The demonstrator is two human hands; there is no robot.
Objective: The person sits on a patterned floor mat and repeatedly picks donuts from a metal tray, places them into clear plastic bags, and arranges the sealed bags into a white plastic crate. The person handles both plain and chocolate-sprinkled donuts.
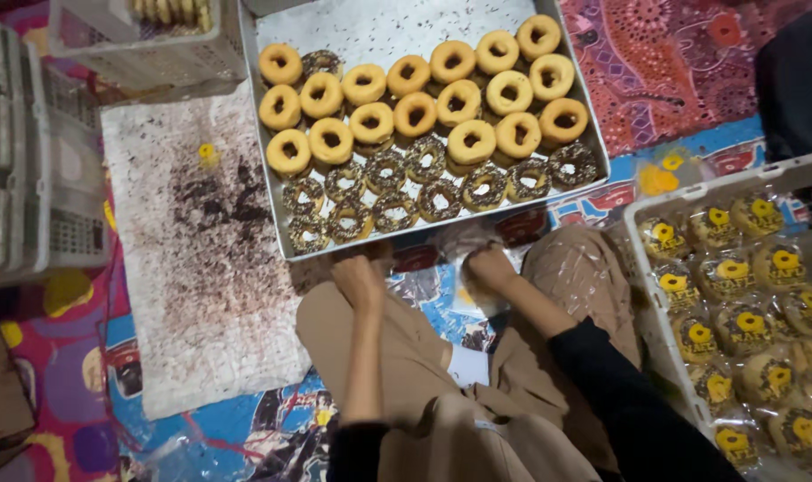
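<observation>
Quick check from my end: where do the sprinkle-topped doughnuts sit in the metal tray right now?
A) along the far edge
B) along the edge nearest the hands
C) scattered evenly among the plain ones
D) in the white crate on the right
B: the sprinkle-topped doughnuts fill the rows of the metal tray closest to the left hand and right hand, with the plain doughnuts mostly behind them.

The person wears a black long-sleeved top: the right sleeve (633,402) runs from the lower right of the frame toward the centre and ends short of the wrist, and the left sleeve (357,451) shows at the bottom edge, pushed up so the forearm is bare. The legs are covered by loose tan trousers (424,375) of plain fabric, filling the lower centre. The left hand (360,281) and right hand (491,268) are bare, without gloves.
</observation>
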